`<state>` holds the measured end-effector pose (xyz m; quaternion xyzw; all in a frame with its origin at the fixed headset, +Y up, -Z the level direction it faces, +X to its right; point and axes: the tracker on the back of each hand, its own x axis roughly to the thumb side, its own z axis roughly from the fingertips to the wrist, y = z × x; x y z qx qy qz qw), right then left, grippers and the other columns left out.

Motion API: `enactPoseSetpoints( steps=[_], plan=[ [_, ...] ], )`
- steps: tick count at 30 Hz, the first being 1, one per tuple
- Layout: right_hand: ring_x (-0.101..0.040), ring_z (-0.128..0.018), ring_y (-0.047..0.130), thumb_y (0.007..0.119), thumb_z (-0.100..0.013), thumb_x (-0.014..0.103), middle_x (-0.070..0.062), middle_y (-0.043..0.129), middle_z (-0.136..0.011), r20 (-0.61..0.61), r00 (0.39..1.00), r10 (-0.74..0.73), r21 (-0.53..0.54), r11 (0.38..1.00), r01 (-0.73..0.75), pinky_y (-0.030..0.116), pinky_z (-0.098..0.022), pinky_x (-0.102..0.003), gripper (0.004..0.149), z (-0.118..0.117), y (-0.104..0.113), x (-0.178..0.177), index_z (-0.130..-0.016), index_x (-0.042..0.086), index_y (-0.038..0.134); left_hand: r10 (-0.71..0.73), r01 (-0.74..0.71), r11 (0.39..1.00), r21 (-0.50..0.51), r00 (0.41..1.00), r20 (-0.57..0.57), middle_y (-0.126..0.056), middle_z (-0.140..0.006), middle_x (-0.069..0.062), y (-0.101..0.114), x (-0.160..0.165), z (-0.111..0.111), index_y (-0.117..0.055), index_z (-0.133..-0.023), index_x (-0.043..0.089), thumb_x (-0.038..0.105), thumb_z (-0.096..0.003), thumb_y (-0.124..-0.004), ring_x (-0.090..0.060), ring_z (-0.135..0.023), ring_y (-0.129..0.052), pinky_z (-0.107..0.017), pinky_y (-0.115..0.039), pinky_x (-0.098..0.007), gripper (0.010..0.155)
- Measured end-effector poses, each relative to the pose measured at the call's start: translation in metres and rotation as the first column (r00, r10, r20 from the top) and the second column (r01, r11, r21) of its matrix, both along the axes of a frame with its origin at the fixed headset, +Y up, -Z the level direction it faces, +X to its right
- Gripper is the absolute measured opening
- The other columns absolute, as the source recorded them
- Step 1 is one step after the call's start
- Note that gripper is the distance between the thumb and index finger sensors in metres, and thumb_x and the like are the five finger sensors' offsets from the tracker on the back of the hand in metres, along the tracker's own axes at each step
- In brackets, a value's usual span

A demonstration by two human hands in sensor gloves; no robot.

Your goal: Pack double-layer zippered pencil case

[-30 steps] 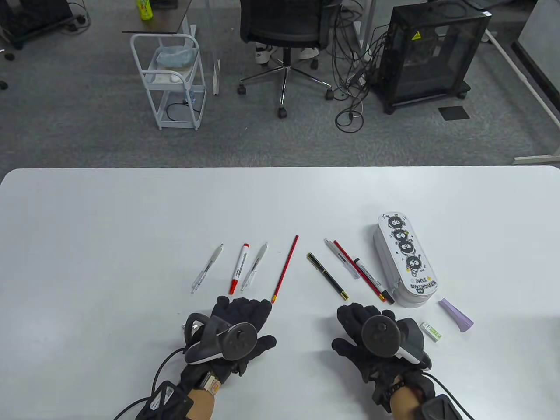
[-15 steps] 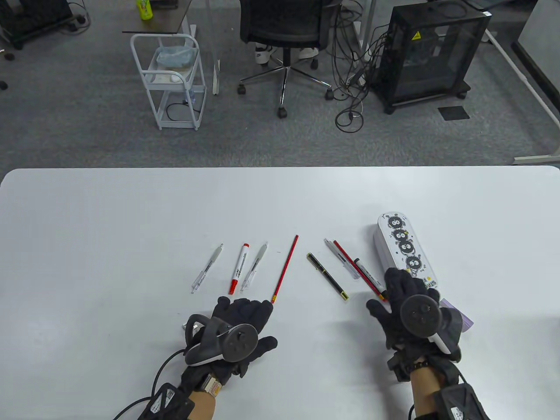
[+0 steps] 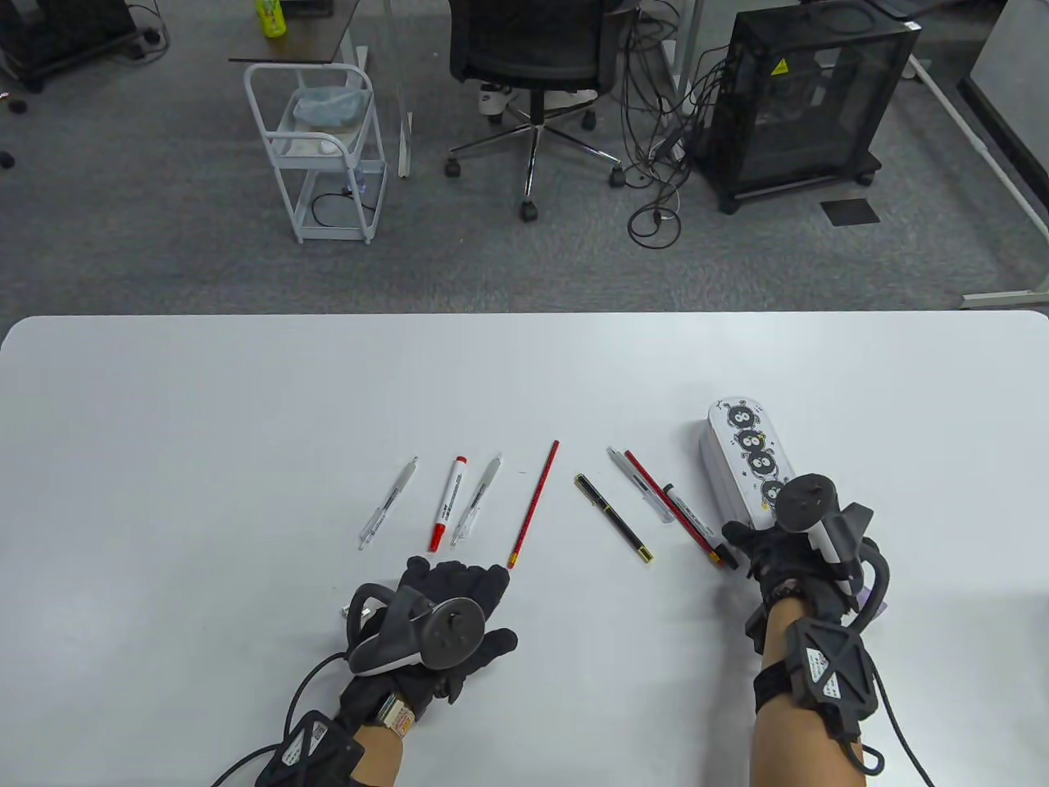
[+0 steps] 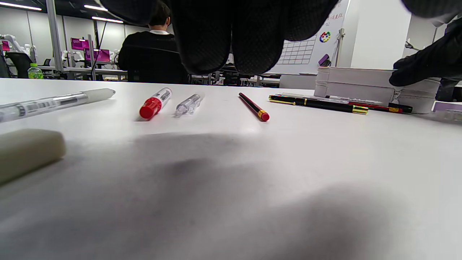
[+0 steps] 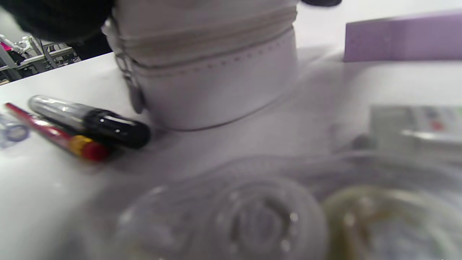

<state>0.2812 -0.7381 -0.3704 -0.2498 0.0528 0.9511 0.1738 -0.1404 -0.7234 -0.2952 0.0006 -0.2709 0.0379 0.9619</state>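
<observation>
Since half a second ago: right hand (image 3: pixel 774 545) shifted forward and rolled onto its side, tracker now tipped up, fingers (image 4: pixel 415 70) laid over the near end of the pencil case (image 3: pixel 742 447). Left hand (image 3: pixel 455 594) unmoved.

Desk (image 3: pixel 246 410): white, rounded corners, fills lower half of the table view.

Pencil case: white, black fuzzy figures printed on lid, two layers with zippers closed, lying flat toward the right side of the desk, long axis running from near edge to far edge. Near end covered by right hand; grip around it suggested but fingertips hidden, so how tightly curled cannot tell.

Left hand: flat on desk near the front edge, left of centre, fingers straight and together, holding nothing.

Just left of case, close together, angled: black-capped marker (image 3: pixel 688 518), red pencil (image 3: pixel 656 492), clear pen (image 3: pixel 635 482). Further left, apart: black pen with gold bands (image 3: pixel 613 518).

Centre: second red pencil (image 3: pixel 534 515), near tip just beside left fingertips. Left of it in a row: clear pen (image 3: pixel 477 500), red-capped marker (image 3: pixel 447 502), another clear pen (image 3: pixel 388 502).

Beside left hand: small pale eraser (image 4: pixel 25 151). Near right hand: lilac block (image 5: pixel 404 36), small labelled box (image 5: pixel 415 124), blurred.
</observation>
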Motion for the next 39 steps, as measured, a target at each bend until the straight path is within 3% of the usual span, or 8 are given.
enactPoseSetpoints(
  steps=[5,8,12,17,24,29,32,39],
  plan=[
    [-0.049,-0.092,0.065,0.089,-0.033,0.06,-0.028,0.044,-0.107,0.007,0.996,-0.091,0.169,0.982,0.089,0.045,-0.068,-0.068,0.112,0.002,0.002,0.005,-0.106,0.007,0.022,0.025,-0.025,1.0,-0.012,1.0,-0.019,-0.079,-0.104,-0.003,0.001,-0.005,-0.002,-0.058,-0.103,0.028,0.072,-0.0422,-0.06,-0.039,-0.097,-0.082,-0.072,-0.057,-0.064,0.075],
    [-0.049,-0.09,0.064,0.09,-0.032,0.059,-0.028,0.044,-0.106,-0.042,0.996,-0.074,0.282,0.956,0.083,0.047,-0.068,-0.067,0.112,0.007,0.022,0.004,-0.106,0.007,0.024,-0.007,0.006,1.0,-0.021,1.0,-0.026,-0.077,-0.106,-0.003,0.0,-0.005,-0.002,-0.055,-0.104,0.028,0.072,-0.0424,-0.06,-0.039,-0.099,-0.079,-0.072,-0.056,-0.064,0.076],
    [-0.048,-0.091,0.063,0.09,-0.032,0.06,-0.027,0.043,-0.106,-0.26,0.962,-0.089,0.347,0.921,0.179,0.046,-0.069,-0.066,0.112,0.018,0.059,-0.018,-0.106,0.008,0.024,-0.001,0.0,1.0,-0.008,0.999,-0.039,-0.071,-0.109,-0.004,0.001,-0.006,-0.002,-0.048,-0.106,0.028,0.073,-0.0422,-0.059,-0.04,-0.101,-0.076,-0.073,-0.054,-0.065,0.078],
    [-0.048,-0.092,0.064,0.09,-0.032,0.06,-0.026,0.044,-0.107,-0.537,0.843,-0.003,0.315,0.927,0.204,0.047,-0.069,-0.067,0.112,0.05,0.075,-0.074,-0.107,0.008,0.024,0.022,-0.017,0.998,0.064,0.996,-0.083,-0.073,-0.107,-0.003,0.012,-0.021,-0.002,-0.052,-0.105,0.028,0.072,-0.0423,-0.059,-0.039,-0.1,-0.077,-0.072,-0.055,-0.065,0.077],
    [-0.046,-0.096,0.063,0.088,-0.032,0.06,-0.024,0.043,-0.111,-0.839,0.541,0.064,0.103,0.994,0.041,0.043,-0.07,-0.067,0.109,0.097,0.05,-0.142,-0.109,0.013,0.026,0.168,-0.149,0.98,0.129,0.974,-0.151,-0.075,-0.106,-0.003,0.029,-0.052,0.002,-0.053,-0.104,0.028,0.072,-0.0423,-0.059,-0.039,-0.099,-0.078,-0.072,-0.055,-0.065,0.077],
    [-0.045,-0.097,0.062,0.087,-0.031,0.06,-0.023,0.041,-0.112,-0.906,0.423,-0.01,0.048,0.991,0.126,0.042,-0.071,-0.067,0.108,0.12,0.011,-0.171,-0.108,0.014,0.026,0.16,-0.145,0.983,0.116,0.978,-0.135,-0.078,-0.105,-0.003,0.029,-0.049,0.002,-0.056,-0.104,0.028,0.072,-0.0424,-0.059,-0.039,-0.099,-0.08,-0.072,-0.056,-0.065,0.076],
    [-0.046,-0.099,0.059,0.088,-0.03,0.058,-0.021,0.039,-0.113,-0.916,0.401,-0.005,0.041,0.994,0.105,0.04,-0.071,-0.067,0.108,0.123,-0.009,-0.176,-0.107,0.016,0.026,0.135,-0.123,0.986,0.113,0.984,-0.112,-0.079,-0.104,-0.003,0.028,-0.043,0.004,-0.057,-0.103,0.028,0.072,-0.0424,-0.06,-0.039,-0.098,-0.08,-0.072,-0.056,-0.065,0.075],
    [-0.051,-0.104,0.035,0.078,-0.028,0.068,-0.019,0.024,-0.115,-0.916,0.401,0.006,0.048,0.994,0.095,0.028,-0.071,-0.067,0.114,0.122,-0.004,-0.17,-0.105,0.014,0.013,0.133,-0.128,0.987,0.098,0.99,-0.05,-0.078,-0.105,-0.003,0.027,-0.029,0.008,-0.056,-0.103,0.028,0.072,-0.0418,-0.059,-0.039,-0.099,-0.08,-0.072,-0.055,-0.065,0.076]
  ],
)
